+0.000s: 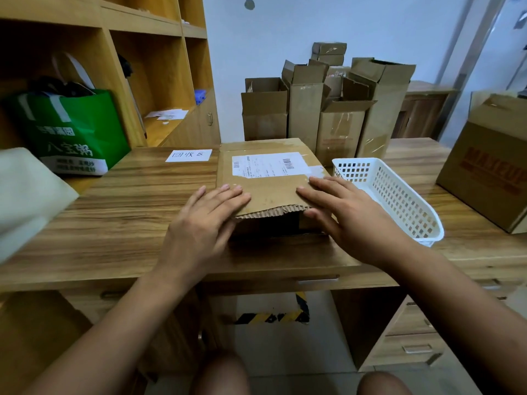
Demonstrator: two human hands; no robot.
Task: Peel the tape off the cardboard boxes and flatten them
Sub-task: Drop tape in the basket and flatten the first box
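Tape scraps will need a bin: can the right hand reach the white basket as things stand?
Probably yes. The white basket sits just beside the right hand on the desk, nothing between them.

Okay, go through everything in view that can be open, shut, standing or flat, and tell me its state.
Box under hands, near end open, label still stuck on.
Left hand, open, fingers flat on box top.
Right hand, open, fingers flat on box top.
Boxes at the back, upright, top flaps open.
Green bag, standing, top open.
Desk drawer, shut.
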